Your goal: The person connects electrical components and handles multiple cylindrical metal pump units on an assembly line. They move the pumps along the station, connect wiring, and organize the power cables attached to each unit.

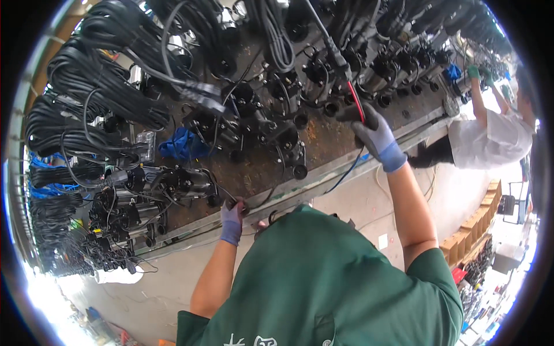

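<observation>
Nearest the camera is the person's green cloth shirt [323, 282], with both bare forearms rising from it toward the bench [323, 147], a long, worn, rust-brown surface with a pale metal edge that runs diagonally from lower left to upper right. The left hand [232, 219], in a blue-grey knit glove, sits at the bench's near edge with its fingers curled narrow around a thin black wire [254, 202] that trails off to the right along the edge. Farther up and to the right, the right hand [372, 130], gloved the same with dark fingertips, is closed on a slim red wire [356, 99], which runs up and slightly left from the grip, its long axis close to upright in the picture, joining a thicker black cable [329, 43] that continues toward the top; a thin blue wire [346, 170] hangs below the hand across the bench edge. Around both hands stand rows of dark, rounded, cylindrical pump-like units [173, 184], glossy black, crowding the bench, with a crumpled blue cloth [182, 144] among them. Beyond, thick coils of black rubbery cable [92, 92] are heaped along the far side. At the far right, another person in a white shirt [490, 138] reaches onto the bench.
</observation>
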A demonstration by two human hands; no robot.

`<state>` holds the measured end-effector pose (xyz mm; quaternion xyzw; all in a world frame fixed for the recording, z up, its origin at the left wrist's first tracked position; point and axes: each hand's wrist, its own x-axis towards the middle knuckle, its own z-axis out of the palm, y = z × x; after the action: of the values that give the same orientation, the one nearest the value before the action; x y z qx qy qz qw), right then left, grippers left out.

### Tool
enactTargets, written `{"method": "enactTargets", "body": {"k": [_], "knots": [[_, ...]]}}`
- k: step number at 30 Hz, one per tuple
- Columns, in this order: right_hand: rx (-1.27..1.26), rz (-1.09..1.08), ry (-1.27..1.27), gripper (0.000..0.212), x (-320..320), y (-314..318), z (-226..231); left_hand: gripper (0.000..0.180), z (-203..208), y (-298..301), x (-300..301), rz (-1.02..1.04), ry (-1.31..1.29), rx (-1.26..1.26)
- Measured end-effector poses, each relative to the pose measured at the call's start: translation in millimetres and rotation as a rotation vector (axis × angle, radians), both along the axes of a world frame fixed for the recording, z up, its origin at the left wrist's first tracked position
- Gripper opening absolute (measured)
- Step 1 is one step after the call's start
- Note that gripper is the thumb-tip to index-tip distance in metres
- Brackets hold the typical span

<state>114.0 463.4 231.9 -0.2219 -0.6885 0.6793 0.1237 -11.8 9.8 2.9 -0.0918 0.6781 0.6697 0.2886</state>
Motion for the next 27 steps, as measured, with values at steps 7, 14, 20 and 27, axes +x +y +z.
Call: {"method": "enactTargets", "body": {"k": [7,14,20,27], "knots": [[0.340,-0.005,-0.088,0.028,5,18,-1,0.028,6,18,7,-0.345,-0.129,-0.310],[0.287,0.208,-0.069,0.029,2,10,14,0.034,59,150,34,-1.213,0.828,-0.184],[0.193,0.242,-0.147,0.024,5,1,28,0.026,68,282,37,-1.005,1.471,0.044],[0.375,0.321,-0.032,0.025,9,5,32,0.032,19,336,9,-1.038,1.508,-0.143]]}}
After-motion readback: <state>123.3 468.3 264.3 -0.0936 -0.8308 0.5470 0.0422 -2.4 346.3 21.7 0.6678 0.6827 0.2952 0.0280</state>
